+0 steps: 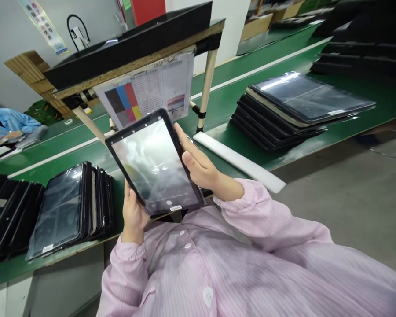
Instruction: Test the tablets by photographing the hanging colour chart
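Observation:
I hold a black tablet point(155, 165) upright in front of my chest, its screen lit with a blurred camera picture. My left hand point(133, 213) grips its lower left edge, fingers wrapped behind. My right hand point(198, 160) clasps the right edge, thumb lying along the frame. The tablet faces a paper colour chart point(145, 92) hanging from a raised shelf point(135, 57) just behind it. Both sleeves are pink striped cloth.
A row of black tablets point(66, 207) stands on edge on the green belt point(284, 132) at left. A flat stack of tablets point(300, 105) lies at right, a white foam strip point(240, 160) before it. A person in blue point(9, 125) sits at far left.

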Demonstrator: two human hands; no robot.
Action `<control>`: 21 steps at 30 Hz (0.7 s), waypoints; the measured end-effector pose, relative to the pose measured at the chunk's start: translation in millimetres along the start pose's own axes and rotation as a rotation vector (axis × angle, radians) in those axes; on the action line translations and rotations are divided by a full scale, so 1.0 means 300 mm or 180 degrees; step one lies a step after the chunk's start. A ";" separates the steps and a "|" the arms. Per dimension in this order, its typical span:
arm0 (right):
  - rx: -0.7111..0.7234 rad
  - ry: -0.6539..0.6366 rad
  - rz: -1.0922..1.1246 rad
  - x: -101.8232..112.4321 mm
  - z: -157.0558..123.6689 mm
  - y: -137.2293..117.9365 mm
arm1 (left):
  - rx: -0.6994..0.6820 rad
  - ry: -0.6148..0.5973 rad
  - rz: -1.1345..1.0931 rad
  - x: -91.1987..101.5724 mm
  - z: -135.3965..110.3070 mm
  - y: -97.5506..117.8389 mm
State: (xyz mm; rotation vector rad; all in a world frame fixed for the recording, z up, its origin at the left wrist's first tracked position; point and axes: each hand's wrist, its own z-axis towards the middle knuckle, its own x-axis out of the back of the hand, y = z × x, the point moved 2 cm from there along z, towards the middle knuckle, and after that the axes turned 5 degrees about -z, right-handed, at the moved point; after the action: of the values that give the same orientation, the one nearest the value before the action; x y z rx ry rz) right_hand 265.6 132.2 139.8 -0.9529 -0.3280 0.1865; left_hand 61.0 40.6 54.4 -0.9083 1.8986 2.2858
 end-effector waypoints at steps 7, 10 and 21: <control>-0.0052 -0.0225 -0.0444 0.025 0.044 -0.009 | 0.0165 0.0101 -0.0317 0.000 -0.028 -0.028; -0.0280 -0.0276 -0.0136 0.014 0.046 0.045 | 0.0278 0.0356 -0.0324 0.006 -0.048 -0.014; -0.2075 0.0349 -0.1029 0.297 0.002 0.471 | 0.1015 0.1443 0.0470 0.154 0.048 0.058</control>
State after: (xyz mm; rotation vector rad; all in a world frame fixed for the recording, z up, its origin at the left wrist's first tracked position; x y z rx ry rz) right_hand 347.0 239.6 41.0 -1.5272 -0.4475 -0.2881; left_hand 10.1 34.1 50.3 -1.3620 2.4896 1.8683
